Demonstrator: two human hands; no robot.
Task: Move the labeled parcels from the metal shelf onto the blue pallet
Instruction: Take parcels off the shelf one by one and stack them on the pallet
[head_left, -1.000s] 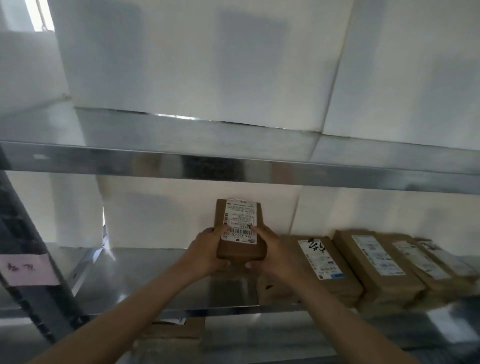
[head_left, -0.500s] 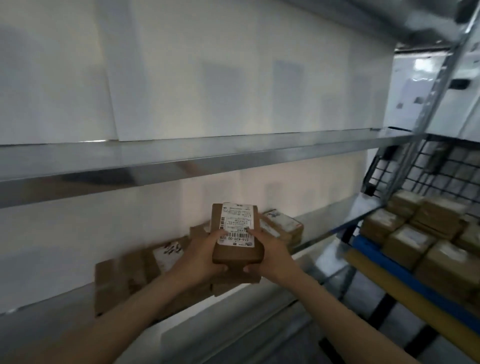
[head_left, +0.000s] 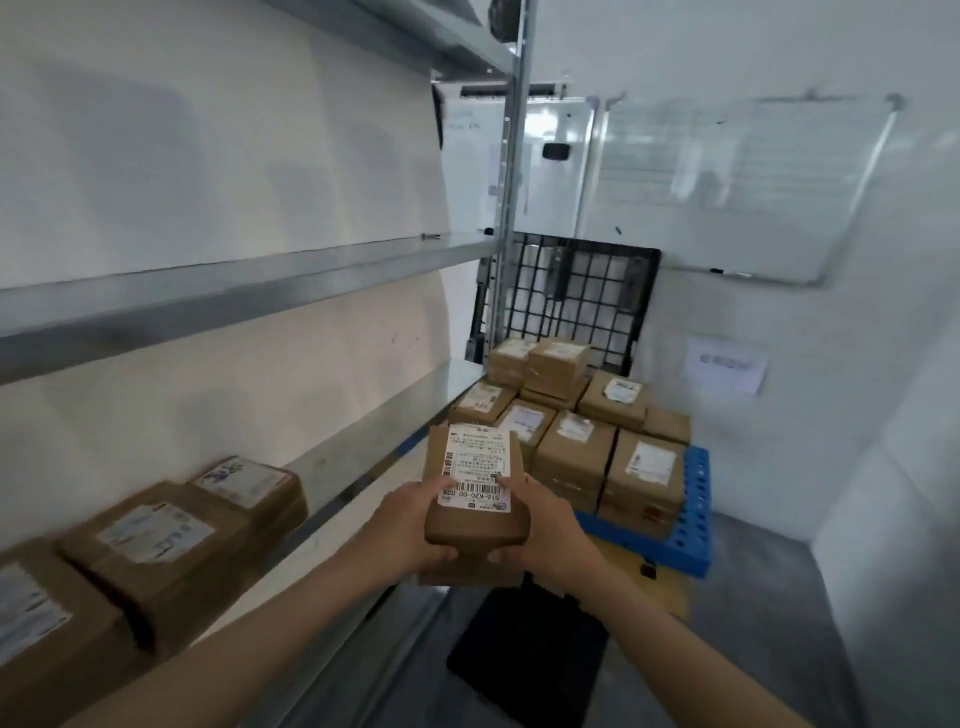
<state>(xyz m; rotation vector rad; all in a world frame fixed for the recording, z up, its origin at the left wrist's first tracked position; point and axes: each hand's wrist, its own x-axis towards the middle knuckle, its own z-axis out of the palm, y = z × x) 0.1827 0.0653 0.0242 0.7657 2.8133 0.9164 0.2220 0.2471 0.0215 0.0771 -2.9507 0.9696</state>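
I hold a brown cardboard parcel (head_left: 475, 519) with a white barcode label in front of me, clear of the shelf. My left hand (head_left: 408, 525) grips its left side and my right hand (head_left: 545, 525) grips its right side. A second brown parcel seems to sit under it, mostly hidden by my hands. The metal shelf (head_left: 363, 467) runs along my left with several labeled parcels (head_left: 171, 540) still on it. The blue pallet (head_left: 688, 525) lies ahead on the floor, loaded with several stacked brown parcels (head_left: 576, 441).
An upright shelf post (head_left: 511, 208) stands between shelf and pallet. A black wire grid panel (head_left: 571, 291) leans behind the pallet. Whiteboards (head_left: 727, 171) hang on the far wall. A dark mat (head_left: 524, 654) and a cardboard sheet (head_left: 670, 587) lie on the grey floor before the pallet.
My view has swung right from the shelf toward the pallet. Both hands have carried the parcel off the shelf and out in front of me.
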